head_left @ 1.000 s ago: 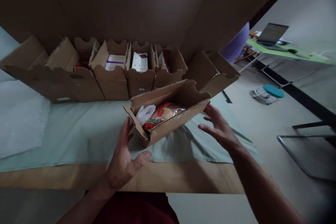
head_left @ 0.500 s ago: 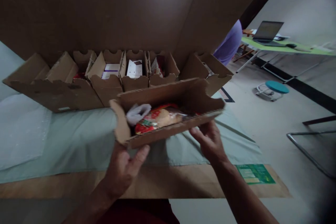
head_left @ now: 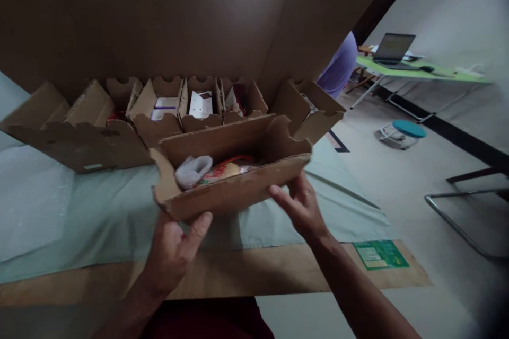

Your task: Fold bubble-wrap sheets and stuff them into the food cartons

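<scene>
Between my two hands a long open cardboard box (head_left: 238, 188) is held up off the table, its left end nearer me. My left hand (head_left: 175, 246) grips it from below at the left end, thumb on the front wall. At the right end my right hand (head_left: 298, 204) supports it, thumb against the front, other fingers hidden underneath. Inside lie a roll of bubble wrap (head_left: 193, 170) and a red and clear plastic packet (head_left: 226, 170). Behind stands a row of similar cardboard boxes, one with white cartons (head_left: 165, 107), another with a white box (head_left: 201, 105).
A tall cardboard panel (head_left: 151, 21) rises behind the row. Bubble wrap sheeting (head_left: 32, 201) lies at the left on the pale green cloth (head_left: 119, 222). To the right are a teal stool (head_left: 409, 128), a metal-legged frame and a table with a laptop (head_left: 393, 50). A person in purple (head_left: 338, 66) is behind the panel.
The box in my hands has moved left and tilted so its front wall shows more and the packet less. Both hands have shifted left with it.
</scene>
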